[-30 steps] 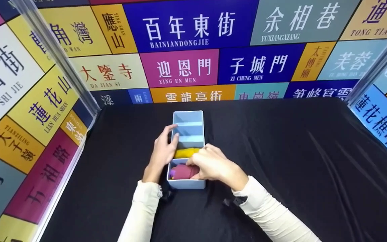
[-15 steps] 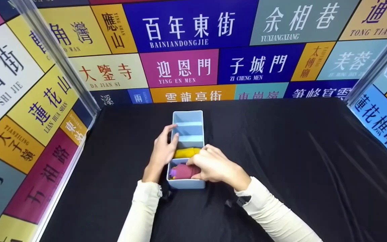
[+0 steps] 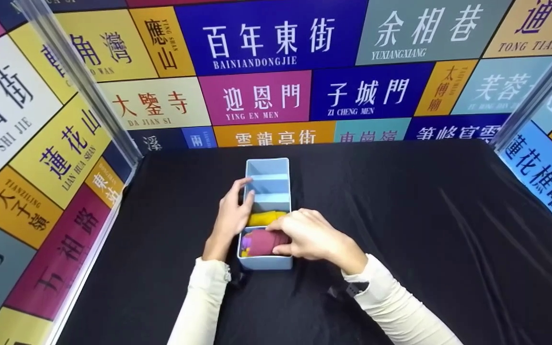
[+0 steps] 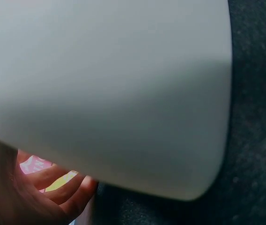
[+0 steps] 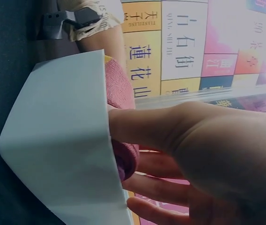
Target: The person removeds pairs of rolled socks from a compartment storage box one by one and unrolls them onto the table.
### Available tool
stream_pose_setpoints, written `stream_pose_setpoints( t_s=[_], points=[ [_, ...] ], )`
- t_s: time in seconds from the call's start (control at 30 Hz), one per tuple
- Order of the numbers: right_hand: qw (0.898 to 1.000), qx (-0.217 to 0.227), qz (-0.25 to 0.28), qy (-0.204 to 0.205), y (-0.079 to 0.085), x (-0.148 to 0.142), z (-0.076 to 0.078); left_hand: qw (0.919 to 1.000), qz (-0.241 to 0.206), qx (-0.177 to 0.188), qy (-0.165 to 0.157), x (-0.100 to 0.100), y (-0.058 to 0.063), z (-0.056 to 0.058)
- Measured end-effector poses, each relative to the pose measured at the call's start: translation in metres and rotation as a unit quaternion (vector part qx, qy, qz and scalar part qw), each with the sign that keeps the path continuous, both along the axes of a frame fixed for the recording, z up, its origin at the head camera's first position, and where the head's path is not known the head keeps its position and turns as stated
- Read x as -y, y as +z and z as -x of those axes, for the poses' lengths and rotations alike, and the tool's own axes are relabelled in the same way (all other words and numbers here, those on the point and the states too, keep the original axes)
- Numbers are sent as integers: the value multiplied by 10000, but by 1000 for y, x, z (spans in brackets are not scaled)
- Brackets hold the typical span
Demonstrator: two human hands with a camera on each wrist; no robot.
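A long light-blue box (image 3: 265, 262) with several compartments in a row stands on the black cloth. My right hand (image 3: 315, 239) pinches a rolled maroon sock (image 3: 262, 242) in the nearest compartment, thumb on the near side and fingers on the far side. Purple and a little yellow show at the roll's left end. A rolled yellow sock (image 3: 264, 218) lies one compartment farther back. My left hand (image 3: 232, 211) rests along the box's left wall, fingertips at the rim. In the right wrist view the thumb crosses the rim, and the maroon sock (image 5: 118, 84) is partly hidden behind the box wall.
Black cloth (image 3: 391, 206) covers the table, with creases on the right. Printed panels (image 3: 266, 36) with street names stand behind and at both sides. Clear corner posts (image 3: 86, 81) rise at the back left and back right.
My right hand has shifted slightly right and drawn back, its wrist moving outward. More of the maroon sock shows, sitting a little higher. My left hand and the box look unmoved.
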State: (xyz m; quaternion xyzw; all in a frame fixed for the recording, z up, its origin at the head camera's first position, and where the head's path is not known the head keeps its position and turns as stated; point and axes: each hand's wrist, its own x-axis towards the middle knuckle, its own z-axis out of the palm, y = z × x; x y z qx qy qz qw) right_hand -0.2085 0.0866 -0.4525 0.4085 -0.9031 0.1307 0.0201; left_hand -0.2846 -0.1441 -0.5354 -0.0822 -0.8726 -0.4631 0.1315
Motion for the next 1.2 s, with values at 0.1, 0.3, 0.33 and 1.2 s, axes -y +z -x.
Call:
stream_pose_setpoints(
  t_s=[0.1,0.3,0.33,1.2],
  points=[
    [9998,108,174,5,2,-2,-1,10000,5,-42,8,1,-1,1],
    [9977,90,657,106,1,-5,-4,10000,-34,-74,44,2,-1,1],
    [9968,88,782,129,0,-5,-4,10000,-30,-56,55,2,-1,1],
    [9675,830,2336,489,-10,-38,6,10000,-2,0,74,-1,0,1]
  ],
)
